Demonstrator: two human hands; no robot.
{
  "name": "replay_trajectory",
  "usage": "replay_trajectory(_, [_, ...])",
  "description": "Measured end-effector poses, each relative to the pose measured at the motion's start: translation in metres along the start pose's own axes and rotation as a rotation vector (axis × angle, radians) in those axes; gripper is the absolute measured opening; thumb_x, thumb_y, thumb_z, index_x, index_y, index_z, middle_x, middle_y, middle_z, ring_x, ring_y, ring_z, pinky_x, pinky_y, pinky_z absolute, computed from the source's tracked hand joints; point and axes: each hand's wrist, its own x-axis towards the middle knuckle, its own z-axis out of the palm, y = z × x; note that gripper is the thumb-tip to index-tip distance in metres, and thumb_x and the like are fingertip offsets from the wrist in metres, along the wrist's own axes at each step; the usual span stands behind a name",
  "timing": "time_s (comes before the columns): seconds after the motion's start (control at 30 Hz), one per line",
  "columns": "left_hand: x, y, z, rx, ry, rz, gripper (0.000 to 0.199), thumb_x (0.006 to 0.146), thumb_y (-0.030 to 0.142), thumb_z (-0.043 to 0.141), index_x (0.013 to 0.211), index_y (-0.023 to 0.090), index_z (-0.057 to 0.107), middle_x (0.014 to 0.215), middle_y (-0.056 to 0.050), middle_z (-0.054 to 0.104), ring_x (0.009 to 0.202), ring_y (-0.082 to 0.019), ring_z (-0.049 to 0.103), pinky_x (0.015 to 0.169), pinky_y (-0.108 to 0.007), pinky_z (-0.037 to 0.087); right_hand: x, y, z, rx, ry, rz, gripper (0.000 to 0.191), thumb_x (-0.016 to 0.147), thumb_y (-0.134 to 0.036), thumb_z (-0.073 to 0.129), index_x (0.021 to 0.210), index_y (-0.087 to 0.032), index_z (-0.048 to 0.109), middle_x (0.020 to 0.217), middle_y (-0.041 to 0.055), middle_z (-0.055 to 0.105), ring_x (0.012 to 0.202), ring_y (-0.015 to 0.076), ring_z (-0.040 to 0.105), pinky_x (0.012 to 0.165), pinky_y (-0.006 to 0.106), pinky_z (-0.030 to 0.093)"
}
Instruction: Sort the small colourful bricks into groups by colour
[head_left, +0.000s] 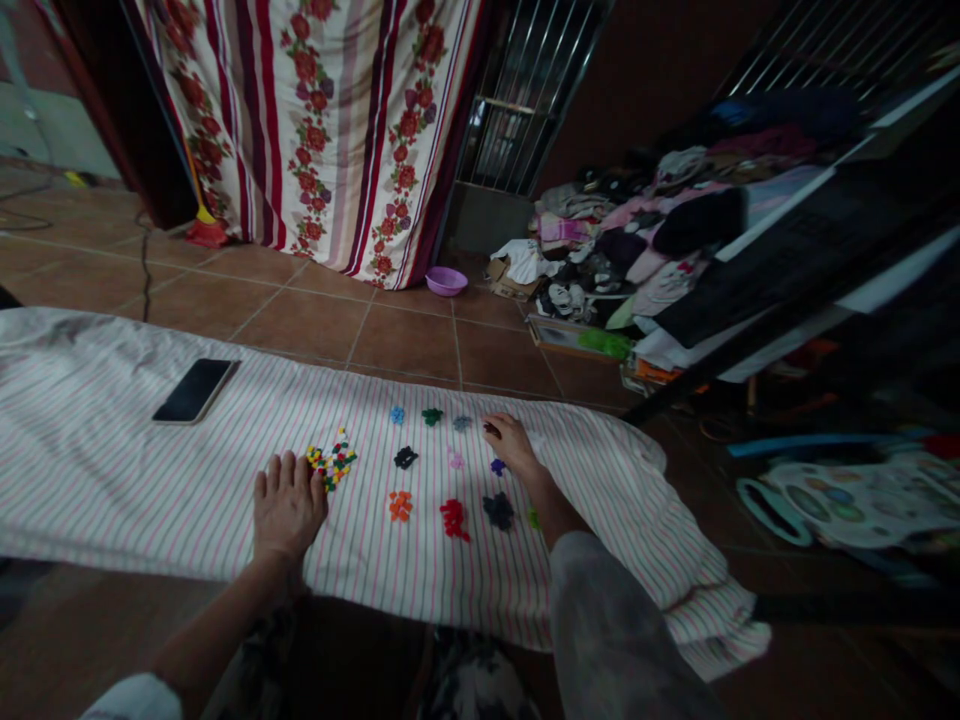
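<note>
My left hand (288,506) lies flat, fingers stretched, on the striped cloth. Its fingertips are beside a loose pile of small mixed pieces (331,462) in yellow, red, green and white. At the far right of the sorted piles, my right hand (510,442) curls its fingers closed around small brown pieces (492,430). Near it lie little heaps of grey pieces (462,423), pink pieces (456,457) and purple pieces (498,467). Green pieces (533,517) are partly hidden by my right forearm. The pieces are too small to tell their exact kind.
Light blue (397,415), dark green (432,416), black (406,457), orange (400,505), red (453,519) and dark grey heaps (498,511) sit on the striped cloth (360,560). A phone (196,390) lies left. Beyond are a purple basin (447,281) and piled clothes (600,235).
</note>
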Motion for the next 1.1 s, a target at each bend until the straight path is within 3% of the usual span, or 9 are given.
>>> replay_trajectory(0.3, [0.000, 0.000, 0.001, 0.051, -0.005, 0.009, 0.051, 0.090, 0.034, 0.031, 0.120, 0.002, 0.057, 0.129, -0.023, 0.056, 0.126, -0.038, 0.044, 0.103, -0.053, 0.031, 0.002, 0.011, 0.014, 0.011, 0.092, -0.015, 0.021, 0.080, -0.014, 0.056, 0.092, -0.020, 0.072, 0.100, 0.0080, 0.068, 0.097, 0.0188, 0.060, 0.090, 0.031, 0.045])
replay_trajectory(0.7, [-0.001, -0.002, 0.003, 0.047, 0.000, 0.009, 0.052, 0.090, 0.035, 0.031, 0.120, 0.002, 0.058, 0.130, -0.023, 0.055, 0.126, -0.039, 0.043, 0.104, -0.053, 0.031, 0.001, 0.013, 0.003, 0.088, 0.058, -0.055, 0.029, 0.080, -0.016, 0.051, 0.103, -0.018, 0.069, 0.106, 0.0089, 0.069, 0.100, 0.0200, 0.062, 0.096, 0.035, 0.044])
replay_trajectory(0.93, [0.000, 0.000, 0.001, 0.031, 0.004, 0.013, 0.052, 0.090, 0.035, 0.030, 0.119, 0.002, 0.058, 0.128, -0.024, 0.056, 0.126, -0.039, 0.043, 0.103, -0.054, 0.031, -0.010, 0.025, -0.003, 0.161, 0.016, -0.105, 0.050, 0.071, -0.012, 0.057, 0.120, -0.018, 0.061, 0.120, 0.0107, 0.063, 0.111, 0.0213, 0.057, 0.101, 0.038, 0.041])
replay_trajectory(1.1, [0.000, -0.001, 0.001, 0.035, 0.025, 0.024, 0.051, 0.090, 0.035, 0.030, 0.118, 0.002, 0.058, 0.127, -0.023, 0.057, 0.124, -0.039, 0.045, 0.102, -0.053, 0.032, -0.012, 0.027, 0.000, 0.205, 0.014, -0.032, 0.050, 0.069, -0.009, 0.059, 0.118, -0.018, 0.062, 0.121, 0.0111, 0.062, 0.112, 0.0217, 0.057, 0.100, 0.038, 0.043])
